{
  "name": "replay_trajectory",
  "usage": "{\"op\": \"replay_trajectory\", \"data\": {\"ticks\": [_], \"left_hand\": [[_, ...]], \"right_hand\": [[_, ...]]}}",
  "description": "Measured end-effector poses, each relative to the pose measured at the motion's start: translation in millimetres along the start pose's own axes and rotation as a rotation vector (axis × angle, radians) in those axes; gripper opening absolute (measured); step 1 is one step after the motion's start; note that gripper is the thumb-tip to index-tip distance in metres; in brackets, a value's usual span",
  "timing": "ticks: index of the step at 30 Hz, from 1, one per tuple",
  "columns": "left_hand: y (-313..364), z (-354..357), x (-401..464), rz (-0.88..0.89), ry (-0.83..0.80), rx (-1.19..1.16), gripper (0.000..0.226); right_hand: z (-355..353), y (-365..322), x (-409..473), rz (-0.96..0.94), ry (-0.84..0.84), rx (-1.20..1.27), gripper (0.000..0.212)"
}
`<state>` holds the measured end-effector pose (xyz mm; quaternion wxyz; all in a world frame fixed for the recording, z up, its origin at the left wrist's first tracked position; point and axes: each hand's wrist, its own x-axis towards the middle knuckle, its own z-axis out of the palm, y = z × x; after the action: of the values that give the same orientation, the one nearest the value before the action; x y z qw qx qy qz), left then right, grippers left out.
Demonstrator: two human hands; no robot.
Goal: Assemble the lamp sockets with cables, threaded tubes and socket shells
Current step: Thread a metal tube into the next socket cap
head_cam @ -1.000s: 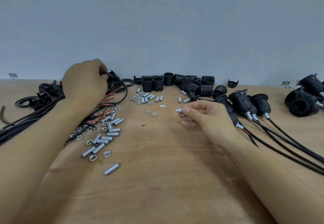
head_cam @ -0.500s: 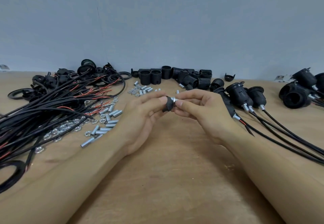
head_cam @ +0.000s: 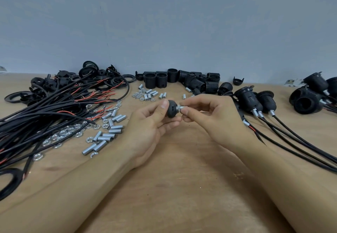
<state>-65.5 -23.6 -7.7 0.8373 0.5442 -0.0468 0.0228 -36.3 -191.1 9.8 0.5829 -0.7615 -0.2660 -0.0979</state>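
My left hand [head_cam: 151,123] holds a small black socket cap [head_cam: 172,109] between thumb and fingers, above the middle of the wooden table [head_cam: 182,187]. My right hand [head_cam: 209,117] pinches a short silver threaded tube [head_cam: 179,108] with a nut on it, its end set into the cap's hole. A bundle of black cables [head_cam: 45,112] with red and bare wire ends lies at the left. Silver tubes and nuts [head_cam: 107,130] lie scattered beside the cables.
Black socket shells [head_cam: 182,80] stand in a row against the blue wall. Black rings and caps [head_cam: 87,75] are piled at the back left. Assembled sockets with cables [head_cam: 255,101] lie at the right, more of them [head_cam: 313,95] at the far right. Small tubes and nuts [head_cam: 147,95] lie mid-back.
My left hand came from the parts pile at the back left with a black cap and met my right hand at the centre. The tube now sits in the cap.
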Motion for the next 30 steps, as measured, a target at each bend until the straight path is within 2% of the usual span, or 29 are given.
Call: {"op": "replay_trajectory", "data": {"ticks": [2,5,10,12,14,17,18,22,23,26,27,30], "left_hand": [[2.2,-1.1,0.4,-0.024,-0.015,0.0,0.04],[0.7,-2.9,1.3,0.001,-0.011,0.081,0.041],[-2.4,-1.1,0.1,0.073,-0.054,0.091,0.037],[-2.6,-0.4,1.7,0.079,-0.027,0.075,0.033],[-2.2,-1.0,3.8,0.083,0.009,0.076,0.029],[-2.0,-0.7,3.3,0.085,0.004,0.103,0.036],[-2.2,-0.3,2.5,0.085,-0.007,0.112,0.039],[-2.0,-0.2,2.2,0.096,-0.015,0.137,0.039],[-1.9,-0.7,2.9,0.097,-0.009,0.135,0.038],[-2.0,-1.7,3.4,0.101,-0.008,0.147,0.038],[-2.3,-1.5,2.9,0.102,-0.016,0.156,0.039],[-2.4,-1.0,2.6,0.105,-0.018,0.161,0.041]], "right_hand": [[2.0,0.8,1.1,0.005,0.031,0.04,0.017],[2.1,1.7,1.4,0.033,0.024,0.048,0.007],[4.6,4.4,-0.2,0.16,0.052,-0.069,0.05],[5.9,3.8,0.5,0.208,0.032,-0.059,0.056],[4.3,3.2,0.8,0.195,-0.009,-0.037,0.048],[2.3,3.9,-0.1,0.162,-0.055,-0.027,0.024],[3.0,4.9,-0.3,0.163,-0.044,-0.043,0.026],[4.8,2.0,-0.5,0.215,0.003,-0.057,0.063],[4.0,0.8,-0.3,0.218,-0.005,-0.059,0.063],[2.5,2.5,-0.3,0.193,-0.039,-0.039,0.036],[2.9,3.3,-0.5,0.194,-0.04,-0.034,0.034],[4.4,3.3,-0.5,0.251,-0.032,-0.04,0.06]]}}
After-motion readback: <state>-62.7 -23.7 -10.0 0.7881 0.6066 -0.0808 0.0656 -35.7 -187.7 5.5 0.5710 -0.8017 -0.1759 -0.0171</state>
